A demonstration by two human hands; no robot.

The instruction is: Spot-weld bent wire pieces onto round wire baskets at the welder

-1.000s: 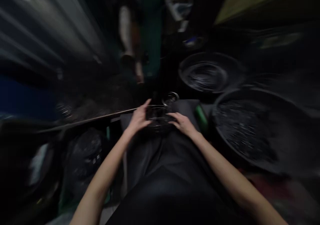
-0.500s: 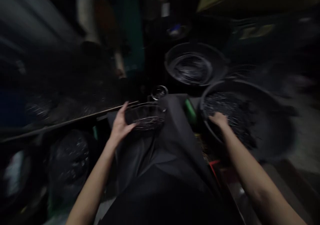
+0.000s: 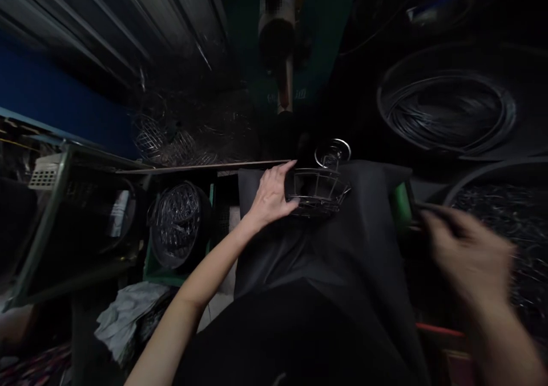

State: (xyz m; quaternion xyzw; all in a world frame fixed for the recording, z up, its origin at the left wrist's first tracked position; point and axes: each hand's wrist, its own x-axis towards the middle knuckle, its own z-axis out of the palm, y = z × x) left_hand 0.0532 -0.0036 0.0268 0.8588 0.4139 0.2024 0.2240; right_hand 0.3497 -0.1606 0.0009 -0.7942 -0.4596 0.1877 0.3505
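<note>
A round wire basket [image 3: 319, 189] of thin metal rods rests on the dark cloth over my lap. My left hand [image 3: 274, 194] grips its left rim, with the thumb low and the fingers along the upper edge. A metal ring [image 3: 333, 153] shows just beyond the basket. Blurred by motion, my right hand [image 3: 471, 254] is to the right of the lap, its fingers curled together beside a green object [image 3: 401, 203]; what they hold is too dark to name. Behind that hand lies a tub of small metal pieces [image 3: 483, 203].
A tub with coiled wire [image 3: 445, 112] stands at the back right. On the left are a round container of wire pieces [image 3: 177, 226], a green crate [image 3: 64, 226] and a crumpled pale cloth [image 3: 131, 312]. A machine column [image 3: 278, 37] rises ahead, beyond a ledge [image 3: 214, 165].
My right hand has come out of the tub of metal pieces and moved towards my lap. The view has swung left, and my left hand stays at the basket.
</note>
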